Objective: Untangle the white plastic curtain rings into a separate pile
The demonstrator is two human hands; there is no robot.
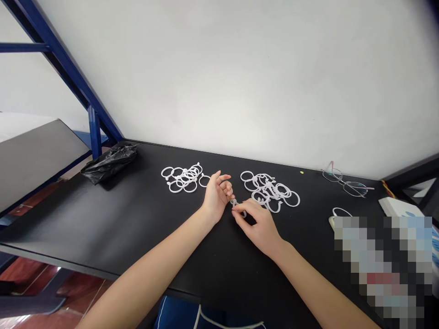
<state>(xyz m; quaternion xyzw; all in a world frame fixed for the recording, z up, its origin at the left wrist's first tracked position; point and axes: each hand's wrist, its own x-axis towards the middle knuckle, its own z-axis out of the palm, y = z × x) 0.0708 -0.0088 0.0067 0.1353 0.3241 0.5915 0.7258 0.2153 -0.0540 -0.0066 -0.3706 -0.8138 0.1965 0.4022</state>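
Note:
My right hand (258, 225) is closed in a pinch, thumb against fingers, on a white plastic curtain ring (233, 202) that is mostly hidden by the fingers. Just left of it, my left hand (218, 196) is turned palm inward with its fingers loosely bent and apart; the lower fingertips are close to the pinched ring, and whether they touch it I cannot tell. A pile of white curtain rings (270, 189) lies beyond my right hand. Another group of rings (185, 176) lies left of my left hand, with a single ring (203, 181) partly behind that hand.
The black table (154, 219) backs onto a white wall. A crumpled black plastic bag (111, 163) lies at the far left, near a blue metal frame (68, 68). Eyeglasses (346, 180), a loose ring (342, 210), a white box (399, 210) and a blurred-out object are on the right.

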